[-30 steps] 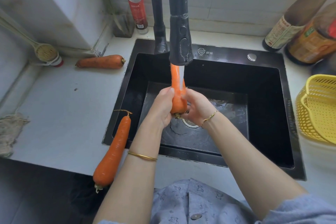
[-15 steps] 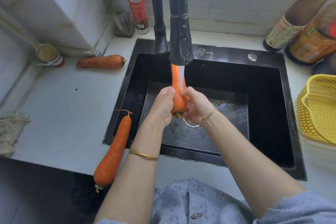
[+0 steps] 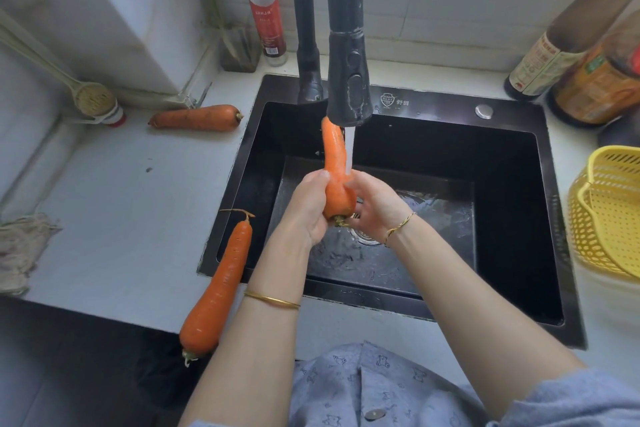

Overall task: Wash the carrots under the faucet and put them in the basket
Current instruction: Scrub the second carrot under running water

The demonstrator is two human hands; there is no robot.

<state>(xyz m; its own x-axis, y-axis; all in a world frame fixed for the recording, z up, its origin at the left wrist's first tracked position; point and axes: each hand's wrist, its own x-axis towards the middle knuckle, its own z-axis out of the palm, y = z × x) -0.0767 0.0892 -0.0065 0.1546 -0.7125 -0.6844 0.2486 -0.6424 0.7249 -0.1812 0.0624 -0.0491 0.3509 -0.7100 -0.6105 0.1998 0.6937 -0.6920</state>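
Carrot held over the black sink, its thick stem end low between both hands and its tapered tip pointing up and away, just under the faucet head; the long axis stands nearly upright. The water stream runs down its right side. The left hand and right hand wrap the lower half from either side, fingers closed around it (upper half bare). Open basin lies to the right. A second carrot overhangs the counter's front edge, crossing the sink's left rim; a third carrot lies on the counter. The yellow basket sits at far right.
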